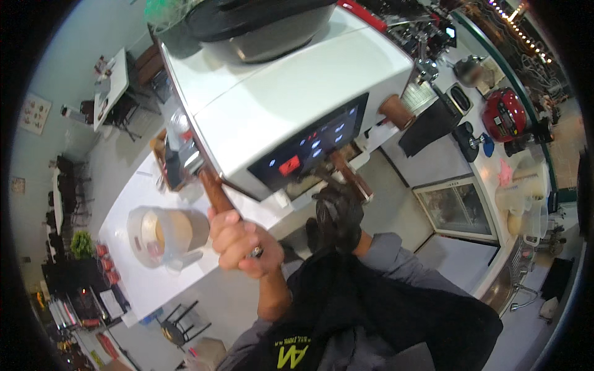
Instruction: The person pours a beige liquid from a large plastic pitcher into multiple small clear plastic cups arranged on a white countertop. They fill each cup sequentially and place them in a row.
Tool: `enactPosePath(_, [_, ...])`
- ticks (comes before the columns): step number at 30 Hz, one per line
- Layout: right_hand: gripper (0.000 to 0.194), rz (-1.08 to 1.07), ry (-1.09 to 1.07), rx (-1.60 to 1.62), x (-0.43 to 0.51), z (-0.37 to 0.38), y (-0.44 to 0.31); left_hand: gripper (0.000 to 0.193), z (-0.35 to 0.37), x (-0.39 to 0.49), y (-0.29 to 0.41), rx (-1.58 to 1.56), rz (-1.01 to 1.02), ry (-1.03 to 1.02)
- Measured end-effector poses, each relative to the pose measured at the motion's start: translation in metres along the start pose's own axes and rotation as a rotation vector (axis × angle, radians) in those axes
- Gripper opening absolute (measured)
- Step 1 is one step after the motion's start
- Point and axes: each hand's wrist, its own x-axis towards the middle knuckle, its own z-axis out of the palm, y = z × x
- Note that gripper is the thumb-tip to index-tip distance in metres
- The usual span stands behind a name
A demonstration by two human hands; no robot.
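A white espresso machine (278, 102) stands before me, its dark touch panel (315, 143) lit with icons and a red square. My bare left hand (243, 241) is wrapped around the wooden handle of a portafilter (218, 192); a shiny metal part shows at its far end, beside the machine's left side. Another wooden handle (355, 178) with a metal cap juts from the machine's front below the panel. Right beside it is my right hand (341, 213) in a black glove. Blur hides whether its fingers touch that handle.
On the white counter at left stand a translucent plastic pitcher (167, 234) and a box of items (169, 162). A dark lidded container (264, 32) sits atop the machine. Along the right counter are a red appliance (503, 113), plastic jugs (519, 190) and a sink faucet (524, 292).
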Motion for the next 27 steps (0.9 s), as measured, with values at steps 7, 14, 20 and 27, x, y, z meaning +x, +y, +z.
enactPosePath(7, [0.02,-0.105,0.075,-0.055,0.026,0.018,-0.006,0.034,-0.028,0.015,0.03,0.084,-0.185,-0.305])
enactPosePath(14, [0.015,0.152,-0.304,0.493,-0.06,0.053,-0.026,0.054,-0.061,0.029,0.068,0.138,-0.341,-0.587])
enactPosePath(20, [0.019,0.165,-0.653,0.634,-0.096,0.122,-0.043,0.05,-0.165,0.009,0.06,0.294,-0.26,-0.587])
enactPosePath(27, [0.053,0.041,-0.629,0.471,-0.075,0.231,-0.122,0.044,-0.379,-0.027,0.004,0.947,-0.537,-0.127])
